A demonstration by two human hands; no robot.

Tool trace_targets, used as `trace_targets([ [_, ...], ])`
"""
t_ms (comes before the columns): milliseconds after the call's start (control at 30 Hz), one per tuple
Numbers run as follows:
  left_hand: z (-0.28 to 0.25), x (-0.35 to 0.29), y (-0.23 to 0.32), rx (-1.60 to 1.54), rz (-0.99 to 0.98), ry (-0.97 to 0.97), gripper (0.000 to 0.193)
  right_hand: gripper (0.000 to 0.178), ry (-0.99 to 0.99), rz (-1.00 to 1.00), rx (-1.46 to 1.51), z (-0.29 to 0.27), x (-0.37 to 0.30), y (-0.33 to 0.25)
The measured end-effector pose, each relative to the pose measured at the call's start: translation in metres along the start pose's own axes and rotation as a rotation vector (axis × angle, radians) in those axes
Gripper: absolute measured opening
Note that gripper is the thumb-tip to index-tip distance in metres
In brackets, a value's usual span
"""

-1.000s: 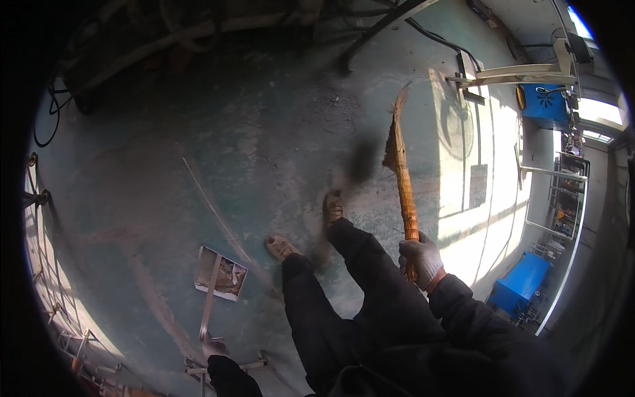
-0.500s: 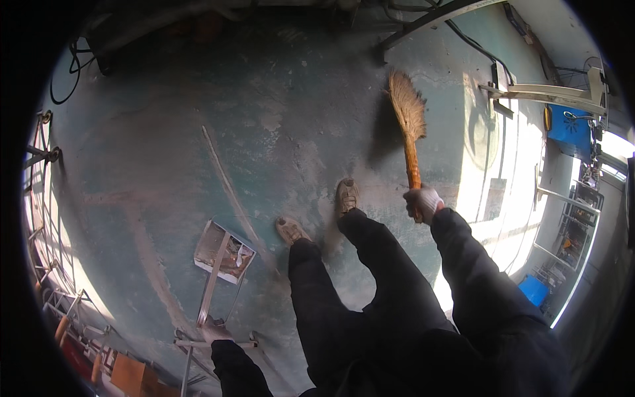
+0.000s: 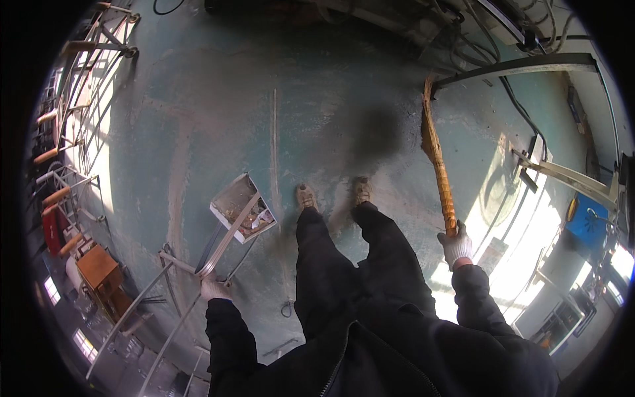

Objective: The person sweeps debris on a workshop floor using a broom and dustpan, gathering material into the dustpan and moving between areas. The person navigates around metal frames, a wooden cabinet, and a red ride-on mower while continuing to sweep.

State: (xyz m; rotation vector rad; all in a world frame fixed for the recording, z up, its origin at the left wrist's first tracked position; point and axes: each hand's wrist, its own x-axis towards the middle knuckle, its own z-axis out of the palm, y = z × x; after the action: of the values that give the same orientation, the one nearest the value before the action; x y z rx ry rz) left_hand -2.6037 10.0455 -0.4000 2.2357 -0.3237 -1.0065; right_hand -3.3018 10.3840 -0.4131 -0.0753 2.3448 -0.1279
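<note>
My right hand (image 3: 456, 246), in a pale glove, is closed round the lower end of the orange-brown handle of a straw broom (image 3: 438, 165). The broom points away from me, its bristles seen edge-on near the foot of a metal frame. At the left, my gloved left hand (image 3: 215, 288) grips the upper end of the long handle of a dustpan (image 3: 225, 198). This pan is a white-rimmed box with dirt and scraps in it, left of my feet. My left fingers are partly hidden by the handle's end.
A metal frame bar (image 3: 516, 69) with cables stands at the far right. Metal racks with wooden rollers (image 3: 59, 195) line the left, beside an orange-brown box (image 3: 99, 268). A light-coloured stand (image 3: 569, 175) and a blue panel (image 3: 587, 220) are at the right. The floor (image 3: 218, 126) is worn green.
My view has turned to the right. The broom has swung round from bristles fanned flat to edge-on and reaches near the frame's foot. Both hands keep their hold.
</note>
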Motion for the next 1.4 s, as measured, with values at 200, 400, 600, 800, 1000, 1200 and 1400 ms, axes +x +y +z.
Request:
trace_targets([
  [200,-0.064,-0.096,-0.066,-0.014,0.217,-0.033,0.021,0.071,-0.208,-0.362,-0.286,0.002,0.012,-0.055],
  [400,-0.110,-0.204,-0.127,-0.089,0.187,0.089,0.021,0.064,-0.408,-0.682,-0.408,0.081,0.015,-0.139],
  [600,-0.130,-0.298,-0.189,0.057,0.180,0.136,0.027,0.078,-0.432,-0.942,-0.680,0.218,0.030,-0.200],
  [800,-0.133,-0.356,-0.278,-0.019,0.112,0.160,0.031,0.063,-0.365,-0.919,-0.859,0.206,0.129,-0.152],
  [1000,-0.110,-0.409,-0.364,-0.155,0.145,0.099,0.034,0.071,-0.207,-0.709,-0.999,0.007,0.184,-0.068],
  [1200,-0.091,-0.460,-0.406,-0.233,0.137,0.093,0.032,0.072,-0.184,-0.905,-0.863,-0.099,0.103,-0.017],
  [1400,-0.078,-0.506,-0.442,-0.127,-0.012,0.181,0.023,0.070,-0.356,-1.123,-0.880,0.053,0.100,-0.096],
])
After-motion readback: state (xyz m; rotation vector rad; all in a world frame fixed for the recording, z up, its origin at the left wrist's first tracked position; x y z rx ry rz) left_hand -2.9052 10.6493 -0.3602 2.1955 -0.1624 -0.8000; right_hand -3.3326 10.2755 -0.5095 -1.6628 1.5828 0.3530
